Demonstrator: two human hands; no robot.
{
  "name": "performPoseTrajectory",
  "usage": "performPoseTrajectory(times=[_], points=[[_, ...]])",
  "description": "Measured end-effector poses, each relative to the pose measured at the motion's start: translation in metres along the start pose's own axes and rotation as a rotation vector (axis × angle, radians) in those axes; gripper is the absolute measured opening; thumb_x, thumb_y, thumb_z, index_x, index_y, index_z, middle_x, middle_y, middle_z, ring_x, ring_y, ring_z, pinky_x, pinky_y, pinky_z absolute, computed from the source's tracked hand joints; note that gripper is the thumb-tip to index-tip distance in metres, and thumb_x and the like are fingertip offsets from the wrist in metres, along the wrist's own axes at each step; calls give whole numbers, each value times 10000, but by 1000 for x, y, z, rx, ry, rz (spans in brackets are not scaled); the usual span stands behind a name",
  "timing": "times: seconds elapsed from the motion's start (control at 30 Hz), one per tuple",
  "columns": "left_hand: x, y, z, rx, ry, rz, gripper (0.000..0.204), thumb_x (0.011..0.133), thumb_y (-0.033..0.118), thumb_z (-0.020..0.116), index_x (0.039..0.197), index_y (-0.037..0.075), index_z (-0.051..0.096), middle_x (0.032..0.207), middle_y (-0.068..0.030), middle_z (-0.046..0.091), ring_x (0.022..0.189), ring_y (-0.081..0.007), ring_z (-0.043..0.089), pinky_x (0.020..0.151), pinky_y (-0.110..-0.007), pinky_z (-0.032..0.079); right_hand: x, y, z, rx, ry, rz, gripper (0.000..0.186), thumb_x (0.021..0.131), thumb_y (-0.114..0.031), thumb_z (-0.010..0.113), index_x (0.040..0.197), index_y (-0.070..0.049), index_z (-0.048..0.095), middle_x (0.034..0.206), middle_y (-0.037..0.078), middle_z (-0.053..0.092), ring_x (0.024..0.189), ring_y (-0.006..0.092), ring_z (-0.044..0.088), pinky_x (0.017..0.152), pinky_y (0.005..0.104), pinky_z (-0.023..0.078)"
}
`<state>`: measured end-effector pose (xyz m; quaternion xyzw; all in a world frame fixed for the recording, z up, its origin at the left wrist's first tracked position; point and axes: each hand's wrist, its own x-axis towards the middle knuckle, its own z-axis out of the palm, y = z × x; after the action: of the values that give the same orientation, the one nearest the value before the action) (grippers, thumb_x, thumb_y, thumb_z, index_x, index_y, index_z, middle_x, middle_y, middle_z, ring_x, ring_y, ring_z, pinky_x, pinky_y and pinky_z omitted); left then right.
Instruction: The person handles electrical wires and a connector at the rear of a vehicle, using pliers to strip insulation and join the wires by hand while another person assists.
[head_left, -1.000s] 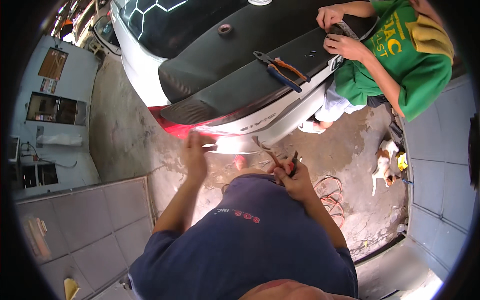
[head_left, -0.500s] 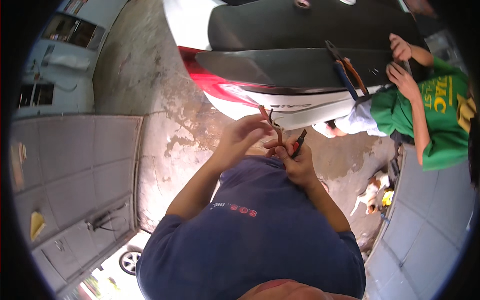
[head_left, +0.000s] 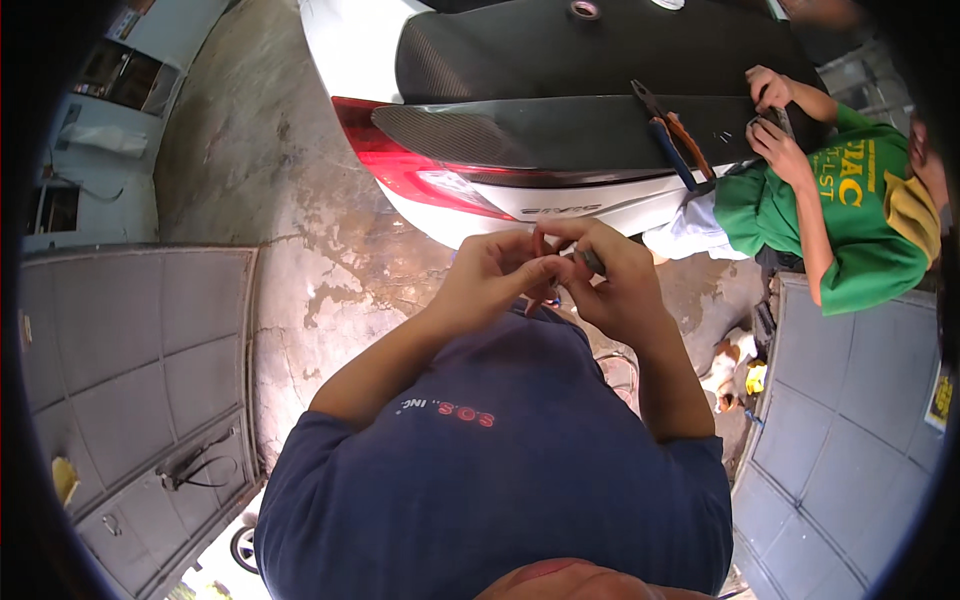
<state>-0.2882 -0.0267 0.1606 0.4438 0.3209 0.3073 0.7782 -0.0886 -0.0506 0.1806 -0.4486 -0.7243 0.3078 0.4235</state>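
Observation:
My left hand (head_left: 492,283) and my right hand (head_left: 622,280) meet in front of my chest, fingertips close together. Between them is a short reddish-brown cable (head_left: 540,241), mostly covered by the fingers; the left thumb and fingers pinch it. A utility knife (head_left: 591,262) is tucked in my right hand, with only a dark piece of it showing between the fingers. The right index finger reaches over toward the cable's upper end. Whether the blade touches the cable is hidden.
Ahead stands a white car (head_left: 460,215) with a dark-covered trunk lid. Pliers (head_left: 655,113) and a tape roll (head_left: 584,10) lie on it. A person in a green shirt (head_left: 870,215) handles something there. A dog (head_left: 728,368) lies by the right gate (head_left: 830,400); another gate (head_left: 130,340) stands left.
My right hand has risen and closed in against the left, its fingers now over the cable. The left fingers have closed to a pinch. The knife, plainly visible before, is now mostly hidden.

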Motion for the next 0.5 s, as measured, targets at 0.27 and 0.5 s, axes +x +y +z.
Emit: performPoseTrajectory(times=[0.27, 0.5], points=[[5, -4, -16, -40, 115, -72, 280, 1060, 176, 565, 1216, -57, 578, 1002, -161, 725, 879, -223, 744, 824, -364, 624, -30, -4, 8, -216, -28, 103, 143, 873, 26, 698, 908, -13, 565, 911, 111, 700, 670, 310, 668, 615, 393, 525], [18, 16, -25, 138, 88, 2, 334, 1067, 159, 519, 1303, -76, 542, 991, -147, 715, 828, -179, 718, 791, -331, 614, -42, -6, 29, 25, -58, 241, 190, 907, 55, 608, 847, -50, 462, 761, 157, 655, 650, 248, 666, 599, 343, 517]])
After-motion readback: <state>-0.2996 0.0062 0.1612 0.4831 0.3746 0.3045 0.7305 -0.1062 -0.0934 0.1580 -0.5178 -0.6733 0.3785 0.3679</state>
